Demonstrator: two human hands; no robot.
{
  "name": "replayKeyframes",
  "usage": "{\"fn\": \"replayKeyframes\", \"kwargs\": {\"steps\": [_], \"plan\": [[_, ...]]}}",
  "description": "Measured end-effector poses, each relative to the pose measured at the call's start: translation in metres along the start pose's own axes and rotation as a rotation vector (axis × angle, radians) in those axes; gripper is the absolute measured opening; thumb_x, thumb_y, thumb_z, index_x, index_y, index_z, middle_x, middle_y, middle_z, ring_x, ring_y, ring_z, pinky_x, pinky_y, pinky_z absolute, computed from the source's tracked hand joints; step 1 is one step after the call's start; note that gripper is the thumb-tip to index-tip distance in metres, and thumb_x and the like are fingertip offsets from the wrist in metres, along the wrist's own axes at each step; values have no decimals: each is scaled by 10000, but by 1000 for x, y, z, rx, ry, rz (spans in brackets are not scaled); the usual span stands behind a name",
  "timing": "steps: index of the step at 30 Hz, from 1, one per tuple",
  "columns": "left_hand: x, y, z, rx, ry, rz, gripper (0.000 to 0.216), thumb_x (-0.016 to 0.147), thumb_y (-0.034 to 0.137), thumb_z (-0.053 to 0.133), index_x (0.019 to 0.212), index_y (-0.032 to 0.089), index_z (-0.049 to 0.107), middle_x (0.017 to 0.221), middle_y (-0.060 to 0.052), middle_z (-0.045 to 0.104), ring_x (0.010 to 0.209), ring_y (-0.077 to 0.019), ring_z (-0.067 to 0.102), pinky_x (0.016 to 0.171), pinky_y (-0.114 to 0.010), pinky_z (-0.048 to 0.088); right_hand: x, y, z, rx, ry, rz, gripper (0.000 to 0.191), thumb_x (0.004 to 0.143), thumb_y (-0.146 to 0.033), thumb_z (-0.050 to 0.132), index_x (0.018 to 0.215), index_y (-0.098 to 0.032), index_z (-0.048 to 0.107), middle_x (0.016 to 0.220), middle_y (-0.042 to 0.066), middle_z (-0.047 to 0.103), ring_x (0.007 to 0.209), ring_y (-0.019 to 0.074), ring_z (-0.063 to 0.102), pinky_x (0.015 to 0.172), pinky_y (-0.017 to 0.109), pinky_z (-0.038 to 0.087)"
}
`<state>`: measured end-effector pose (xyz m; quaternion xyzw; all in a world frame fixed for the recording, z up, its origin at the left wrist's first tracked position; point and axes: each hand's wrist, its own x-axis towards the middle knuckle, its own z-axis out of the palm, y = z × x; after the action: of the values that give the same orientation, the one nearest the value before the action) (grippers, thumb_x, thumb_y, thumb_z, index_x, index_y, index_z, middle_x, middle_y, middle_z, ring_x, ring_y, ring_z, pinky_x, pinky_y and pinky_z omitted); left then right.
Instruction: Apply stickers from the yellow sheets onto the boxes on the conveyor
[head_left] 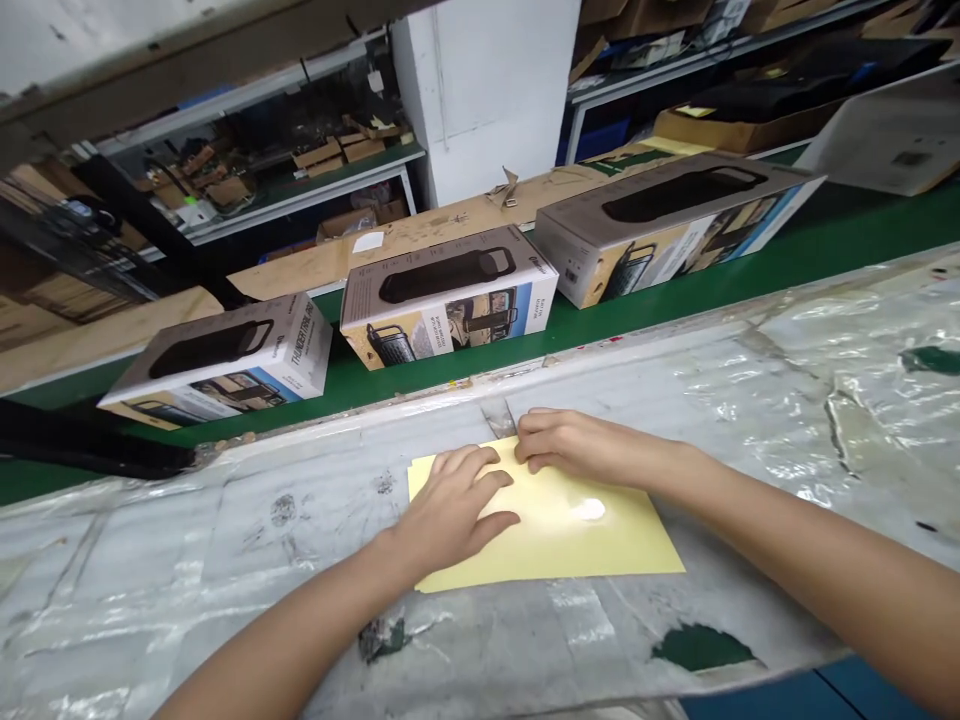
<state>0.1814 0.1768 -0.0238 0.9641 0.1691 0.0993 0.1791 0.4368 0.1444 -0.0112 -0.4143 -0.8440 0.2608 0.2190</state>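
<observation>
The yellow sheet (570,545) lies flat on the film-covered work surface (750,420), just below the centre of the view. Its long axis runs close to the 9-to-3 o'clock line, with the right end dipping slightly toward 4 o'clock. A pale round spot shows on it at mid-sheet (label or glare: cannot tell).

At 12 o'clock from the sheet, a green belt (675,290) crosses the view from 8 to 2 o'clock. Three printed boxes lie on it, well apart from the sheet: the left box (225,360), the middle box (450,295) and the right box (667,225). A white pillar (487,90) stands behind them. Nothing lies between the sheet and the hands.

The left hand (457,505) rests palm down on the sheet's 9 o'clock end, fingers extended and slightly spread, holding nothing. The right hand (574,448) sits at the sheet's 12 o'clock edge, fingers curled down onto it; whether it pinches the edge cannot be determined. The two hands are just beside each other, fingertips nearly meeting.
</observation>
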Motion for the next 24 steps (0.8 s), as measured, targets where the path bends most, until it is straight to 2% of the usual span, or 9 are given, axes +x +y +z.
{"fn": "replayKeyframes", "kwargs": {"steps": [2,7,10,14,17,20,22,24], "plan": [[-2,-4,5,1,36,13,313,992,432,617,1214,211,607,1329,-132,603,1254,-293,550,1023,-451,448,0,-1,-2,23,-24,22,324,1019,-204,440,807,-192,684,811,44,555,817,211,573,725,320,432],[0,-6,2,8,52,22,319,1004,448,593,1235,228,604,1345,-130,603,1264,-287,548,1021,-437,449,-8,1,4,59,29,96,327,1050,-307,438,1011,-217,750,953,77,582,900,228,586,780,346,458],[-1,-5,1,25,48,22,331,1005,455,591,1243,226,609,1357,-131,597,1274,-285,541,1026,-433,450,-13,3,9,72,55,85,359,1049,-320,432,952,-229,766,939,79,570,889,230,585,763,348,456],[-1,-2,4,108,60,35,340,993,474,607,1232,233,632,1338,-125,600,1260,-289,546,1030,-427,450,-18,3,6,239,72,222,282,1005,-405,536,865,-248,724,1012,92,600,922,247,627,834,383,506],[-1,4,9,191,35,57,309,980,476,632,1159,226,662,1258,-115,629,1198,-282,581,1003,-420,463,-21,7,-7,403,137,321,295,907,-526,655,742,-283,688,1023,118,624,920,293,657,837,452,548],[1,5,6,178,-9,110,305,984,474,630,1101,198,682,1204,-109,669,1129,-258,620,948,-379,490,-11,15,-27,549,177,386,293,814,-594,719,682,-336,675,1014,150,654,865,329,670,748,506,564],[6,-7,-8,42,55,131,268,1000,454,609,1075,211,697,1146,-79,710,1071,-217,655,906,-330,512,7,16,-41,585,163,402,284,783,-608,735,660,-361,668,868,147,658,751,329,650,659,516,547],[15,-35,-37,-138,296,11,222,1013,417,591,1075,232,698,1082,-57,735,1046,-196,678,914,-308,523,35,14,-54,563,178,394,286,779,-609,746,662,-361,667,723,125,628,671,318,616,612,512,522]]}}
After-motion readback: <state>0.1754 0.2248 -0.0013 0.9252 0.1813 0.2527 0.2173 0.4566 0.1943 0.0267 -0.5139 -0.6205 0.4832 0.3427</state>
